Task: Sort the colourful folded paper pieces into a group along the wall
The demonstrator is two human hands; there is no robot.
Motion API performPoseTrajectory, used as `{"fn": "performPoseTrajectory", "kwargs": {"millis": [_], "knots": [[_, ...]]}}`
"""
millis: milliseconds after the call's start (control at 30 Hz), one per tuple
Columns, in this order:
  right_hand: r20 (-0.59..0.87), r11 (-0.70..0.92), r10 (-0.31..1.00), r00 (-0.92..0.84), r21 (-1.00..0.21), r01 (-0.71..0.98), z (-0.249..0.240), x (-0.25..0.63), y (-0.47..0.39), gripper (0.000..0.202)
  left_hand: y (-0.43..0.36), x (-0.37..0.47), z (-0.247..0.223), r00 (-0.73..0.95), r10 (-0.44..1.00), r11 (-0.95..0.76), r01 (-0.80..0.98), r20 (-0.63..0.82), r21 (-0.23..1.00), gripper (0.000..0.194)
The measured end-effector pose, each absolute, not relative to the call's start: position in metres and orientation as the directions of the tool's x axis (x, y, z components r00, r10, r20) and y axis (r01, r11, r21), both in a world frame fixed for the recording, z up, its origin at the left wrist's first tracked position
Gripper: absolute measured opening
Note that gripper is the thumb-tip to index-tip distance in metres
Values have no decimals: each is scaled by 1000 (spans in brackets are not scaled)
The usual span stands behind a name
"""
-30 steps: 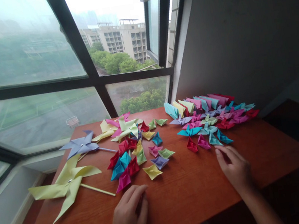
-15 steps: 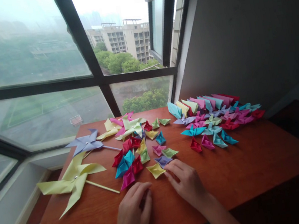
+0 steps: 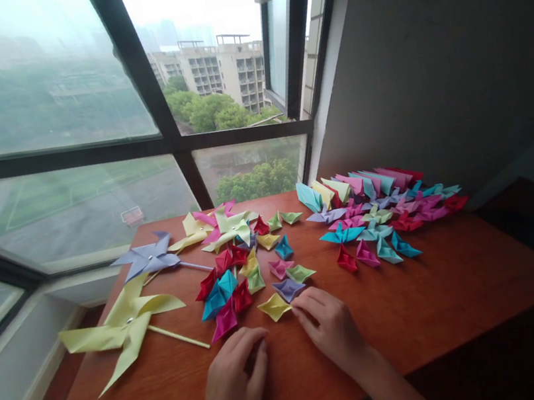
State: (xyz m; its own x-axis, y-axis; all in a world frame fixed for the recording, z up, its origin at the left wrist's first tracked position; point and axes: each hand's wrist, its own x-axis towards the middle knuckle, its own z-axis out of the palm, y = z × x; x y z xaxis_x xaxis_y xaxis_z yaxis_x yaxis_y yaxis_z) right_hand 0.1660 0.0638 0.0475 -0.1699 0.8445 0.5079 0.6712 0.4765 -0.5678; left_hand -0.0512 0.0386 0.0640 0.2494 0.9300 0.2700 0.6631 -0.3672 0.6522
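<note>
My right hand [image 3: 330, 324] rests on the table with its fingers loosely bent and a gap between thumb and index finger. Its fingertips are at the near edge of a purple paper boat [image 3: 288, 289], and the thumb lies by the tip of a yellow paper boat [image 3: 275, 306]. Whether they touch, I cannot tell. My left hand [image 3: 237, 378] lies to the left, curved, thumb apart from the fingers, with nothing visible in it. Just beyond it is a magenta paper boat [image 3: 224, 323]. A green boat [image 3: 301, 273] and a pink boat [image 3: 281, 267] sit behind the purple one.
A large yellow pinwheel [image 3: 128, 324] and a purple pinwheel [image 3: 148, 256] lie at left. More folded boats, including a blue one [image 3: 219, 294], cluster mid-table. Several paper cranes [image 3: 379, 230] and folded pieces stand at right. A window [image 3: 232, 135] borders the wooden table [image 3: 442, 294].
The whole view has shifted slightly, so things appear a little further left. Both hands keep nearly the same pose and place among the paper boats.
</note>
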Motion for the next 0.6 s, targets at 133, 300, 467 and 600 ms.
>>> {"fn": "performPoseTrajectory", "kwargs": {"millis": [133, 300, 467, 600], "knots": [[560, 499, 820, -121, -595, 630, 57, 165, 58, 14, 39, -51, 63, 252, 924, -381, 677, 288, 630, 16], [568, 421, 816, 108, -710, 564, 78, 190, 43, 11, 39, -51, 66, 253, 908, -412, 675, 333, 612, 15], [500, 95, 647, 576, -802, 589, 70, 289, 43, 24, 40, -50, 67, 263, 897, -434, 676, 355, 595, 16], [451, -136, 450, 771, -819, 558, 53, 382, 43, 46, 41, -50, 67, 264, 896, -436, 678, 357, 593, 16]]}}
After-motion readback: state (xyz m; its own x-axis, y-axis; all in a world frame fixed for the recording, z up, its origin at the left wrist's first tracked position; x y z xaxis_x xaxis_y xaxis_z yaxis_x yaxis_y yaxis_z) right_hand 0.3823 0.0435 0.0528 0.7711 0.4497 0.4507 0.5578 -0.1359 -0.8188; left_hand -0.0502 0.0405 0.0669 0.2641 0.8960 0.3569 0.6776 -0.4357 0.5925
